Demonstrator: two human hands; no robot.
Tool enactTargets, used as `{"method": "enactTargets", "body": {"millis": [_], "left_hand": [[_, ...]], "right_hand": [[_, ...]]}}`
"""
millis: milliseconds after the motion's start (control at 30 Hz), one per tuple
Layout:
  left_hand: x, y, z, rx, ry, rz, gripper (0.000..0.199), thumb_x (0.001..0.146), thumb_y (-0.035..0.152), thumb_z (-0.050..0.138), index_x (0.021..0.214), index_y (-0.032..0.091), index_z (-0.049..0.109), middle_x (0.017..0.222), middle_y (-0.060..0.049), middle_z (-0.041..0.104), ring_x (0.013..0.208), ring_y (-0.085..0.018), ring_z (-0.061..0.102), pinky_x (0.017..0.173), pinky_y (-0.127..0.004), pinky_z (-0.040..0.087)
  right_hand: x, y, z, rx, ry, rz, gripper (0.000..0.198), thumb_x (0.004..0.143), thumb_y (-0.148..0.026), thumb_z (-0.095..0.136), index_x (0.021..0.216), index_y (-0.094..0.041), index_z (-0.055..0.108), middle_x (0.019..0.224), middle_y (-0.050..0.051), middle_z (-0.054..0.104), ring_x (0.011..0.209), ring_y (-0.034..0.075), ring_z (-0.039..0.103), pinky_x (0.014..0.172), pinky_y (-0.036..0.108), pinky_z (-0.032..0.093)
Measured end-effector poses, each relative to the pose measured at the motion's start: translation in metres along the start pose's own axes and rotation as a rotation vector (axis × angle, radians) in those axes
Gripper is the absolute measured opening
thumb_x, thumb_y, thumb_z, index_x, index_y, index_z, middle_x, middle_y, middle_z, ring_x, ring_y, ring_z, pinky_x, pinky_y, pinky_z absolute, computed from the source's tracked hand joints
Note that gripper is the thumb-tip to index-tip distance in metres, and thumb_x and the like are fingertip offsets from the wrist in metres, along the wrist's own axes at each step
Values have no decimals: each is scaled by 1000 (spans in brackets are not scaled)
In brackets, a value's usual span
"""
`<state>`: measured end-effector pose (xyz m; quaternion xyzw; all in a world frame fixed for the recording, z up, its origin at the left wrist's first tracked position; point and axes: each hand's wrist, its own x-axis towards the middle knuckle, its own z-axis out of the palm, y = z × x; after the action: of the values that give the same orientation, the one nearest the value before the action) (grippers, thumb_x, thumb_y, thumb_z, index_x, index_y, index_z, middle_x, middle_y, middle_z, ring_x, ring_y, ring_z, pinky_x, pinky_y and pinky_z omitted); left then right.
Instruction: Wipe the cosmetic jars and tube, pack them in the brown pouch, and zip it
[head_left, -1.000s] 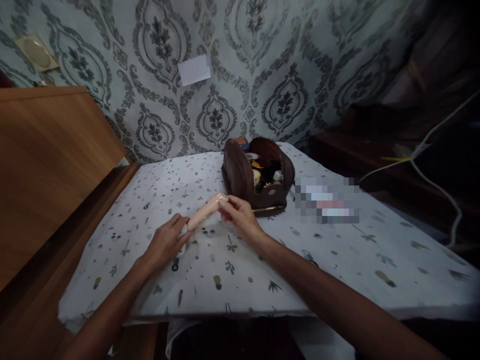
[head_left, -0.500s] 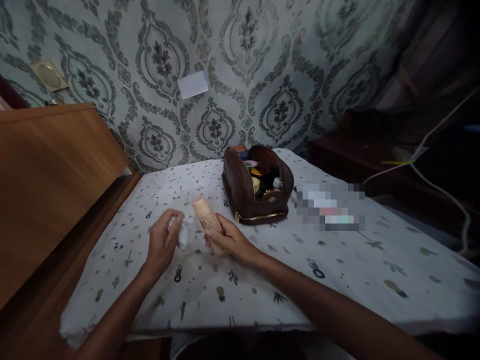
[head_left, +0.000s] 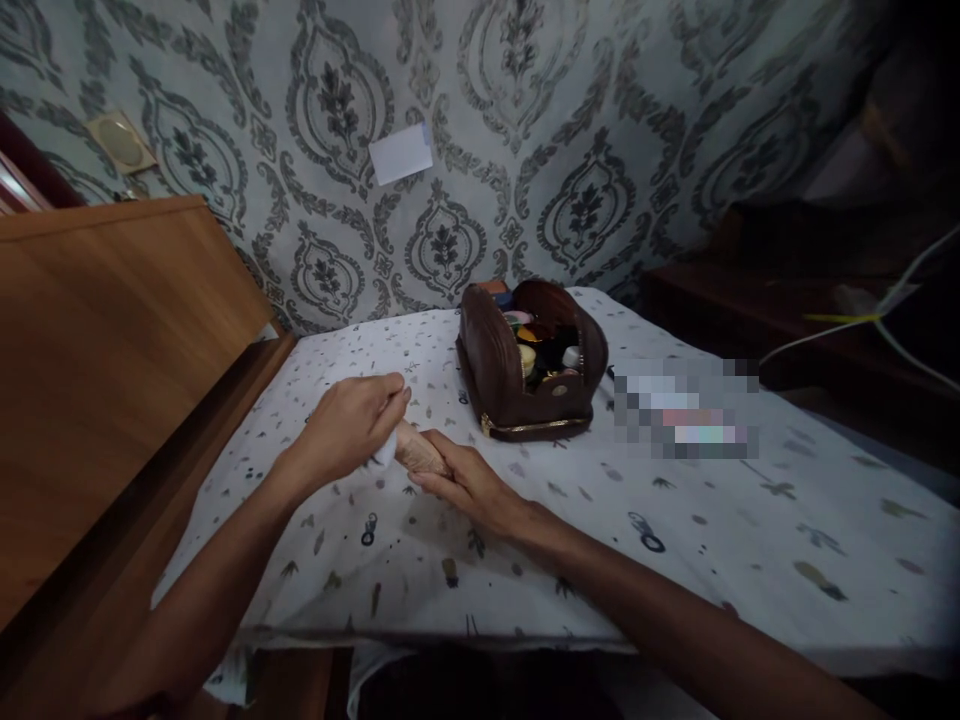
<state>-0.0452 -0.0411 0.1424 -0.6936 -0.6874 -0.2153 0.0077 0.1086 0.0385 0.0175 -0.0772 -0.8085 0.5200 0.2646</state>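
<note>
A beige cosmetic bottle (head_left: 418,449) is tilted up to the left, its lower part wrapped by my right hand (head_left: 476,483). My left hand (head_left: 352,420) is closed over the bottle's top end, which is hidden under the fingers. From beneath that hand pokes a bit of white tissue (head_left: 385,451), pressed against the bottle. Just beyond my hands, to the right, stands a brown makeup bag (head_left: 534,408), unzipped, with several small containers (head_left: 528,359) inside.
The table wears a white printed cloth (head_left: 540,560). Right of the bag lies a pixelated, blurred item (head_left: 686,410). A wooden panel (head_left: 112,370) borders the left side, and a patterned wall (head_left: 442,240) stands behind. A pale cable (head_left: 817,335) hangs at the right.
My left hand has moved right with the white tissue and closed over the top of the bottle. The right hand keeps its grip. The whole view has shifted slightly.
</note>
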Motion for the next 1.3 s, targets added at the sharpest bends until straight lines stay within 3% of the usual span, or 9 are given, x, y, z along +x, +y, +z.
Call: {"method": "enactTargets", "body": {"millis": [133,200,433,633,767,900,1033,1167,1300], "left_hand": [[13,-4,-12,-241,-322,-83,47,86,45,52,49,21,34,47,3,33,47,-11,29,48,-26,20],[15,-8,-11,-395,-390,-166,51,81,52,58,47,21,35,45,4,28,45,-9,25,45,-26,18],[2,-18,16,-903,-145,-453,53,76,64,65,52,20,49,41,6,32,39,-8,28,40,-23,21],[-6,-3,55,-1088,397,-387,58,84,75,48,77,18,60,61,3,54,51,-9,48,47,-20,39],[-15,10,78,-1196,259,-384,57,75,67,67,106,18,62,87,-3,70,61,-14,62,55,-24,50],[-19,13,86,-1254,219,-553,66,54,50,88,103,14,63,80,-4,73,63,-18,67,61,-28,56],[-14,8,84,-1159,360,-666,58,56,50,87,96,15,65,74,-2,73,57,-17,66,54,-25,54],[-8,7,84,-1148,502,-710,53,60,54,84,93,18,66,65,2,70,51,-15,63,46,-22,50],[-3,8,83,-1184,514,-719,51,62,63,78,79,16,66,57,1,66,47,-15,61,41,-22,47]], "right_hand": [[-4,-6,0,-37,-73,-44,21,95,-43,55,94,-23,48,74,-4,44,66,13,41,63,26,31],[-5,-7,0,-34,-78,-62,20,95,-42,55,95,-23,48,75,-4,44,67,13,41,63,26,31],[-4,-1,2,49,-39,-54,23,94,-44,55,91,-23,48,74,-4,44,67,13,41,61,25,33],[3,9,6,363,17,41,37,86,-55,62,98,-22,51,81,-1,55,71,14,53,64,26,42],[8,13,11,611,-4,124,50,73,-61,73,98,-21,55,85,0,60,74,16,58,68,28,47],[11,26,16,713,-8,247,53,67,-66,73,87,-19,58,79,-1,57,72,14,55,69,27,45],[8,25,13,474,44,281,43,70,-57,73,85,-21,54,75,-3,53,69,13,49,60,24,38],[-1,5,7,68,118,366,50,60,-36,82,98,-23,52,78,-6,53,73,14,51,58,23,35],[-3,-4,3,74,76,451,49,58,-27,80,97,-23,52,81,-6,54,77,16,54,60,24,37]]}}
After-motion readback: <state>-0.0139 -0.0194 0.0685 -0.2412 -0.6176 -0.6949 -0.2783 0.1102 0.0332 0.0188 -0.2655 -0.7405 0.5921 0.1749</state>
